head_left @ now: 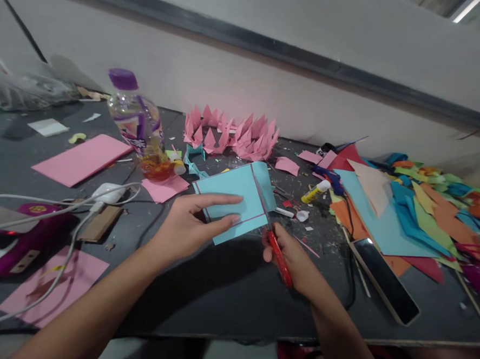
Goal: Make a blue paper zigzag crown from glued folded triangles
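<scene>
My left hand point(199, 217) grips a light blue sheet of paper point(231, 192), its thumb and a finger stretched over the top face. Dark lines are drawn on the sheet along its edges. In my right hand point(290, 253) are red-handled scissors point(279, 256), their blades at the sheet's right side along one of the lines. A strip of the paper curls up beyond the blades. Behind the sheet stands a ring of pink folded paper points point(230, 135). Small teal folded pieces point(194, 158) lie just left of it.
A drink bottle with a purple cap point(139, 127) stands at the left on pink paper. White cables point(73, 245) cross the left side. A glue stick point(315, 191), a phone point(385, 281) and heaped coloured paper point(433, 207) lie to the right. Scraps litter the table.
</scene>
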`<action>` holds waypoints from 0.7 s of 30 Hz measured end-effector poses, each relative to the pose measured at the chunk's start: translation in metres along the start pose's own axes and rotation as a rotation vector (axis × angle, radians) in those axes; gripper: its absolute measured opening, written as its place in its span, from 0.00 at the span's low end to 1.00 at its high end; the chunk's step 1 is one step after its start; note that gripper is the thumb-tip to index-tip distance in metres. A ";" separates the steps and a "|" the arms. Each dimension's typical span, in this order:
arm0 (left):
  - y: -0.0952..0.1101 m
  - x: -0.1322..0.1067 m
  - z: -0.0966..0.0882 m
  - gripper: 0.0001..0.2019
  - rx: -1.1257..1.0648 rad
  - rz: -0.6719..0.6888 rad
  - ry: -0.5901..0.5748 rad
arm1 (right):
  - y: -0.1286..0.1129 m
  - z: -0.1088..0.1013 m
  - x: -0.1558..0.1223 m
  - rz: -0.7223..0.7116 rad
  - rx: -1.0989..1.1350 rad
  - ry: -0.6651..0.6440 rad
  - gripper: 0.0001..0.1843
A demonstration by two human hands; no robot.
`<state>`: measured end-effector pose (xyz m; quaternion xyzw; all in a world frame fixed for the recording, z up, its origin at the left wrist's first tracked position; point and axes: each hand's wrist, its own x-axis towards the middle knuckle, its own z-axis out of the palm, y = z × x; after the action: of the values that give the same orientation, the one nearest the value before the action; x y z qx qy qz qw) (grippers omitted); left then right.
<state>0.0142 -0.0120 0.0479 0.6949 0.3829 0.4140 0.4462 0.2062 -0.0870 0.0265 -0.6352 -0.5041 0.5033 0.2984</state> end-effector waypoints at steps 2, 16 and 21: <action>0.000 0.000 0.000 0.12 -0.002 -0.007 -0.010 | 0.001 0.000 0.000 -0.003 -0.023 0.006 0.01; -0.001 0.000 0.000 0.12 0.019 0.013 -0.057 | 0.004 -0.001 0.000 -0.107 -0.061 0.018 0.02; -0.002 0.000 0.000 0.13 0.049 0.027 -0.086 | 0.009 -0.002 0.002 -0.113 -0.049 0.008 0.03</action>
<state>0.0138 -0.0112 0.0461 0.7281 0.3639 0.3800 0.4394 0.2108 -0.0879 0.0187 -0.6150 -0.5500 0.4705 0.3128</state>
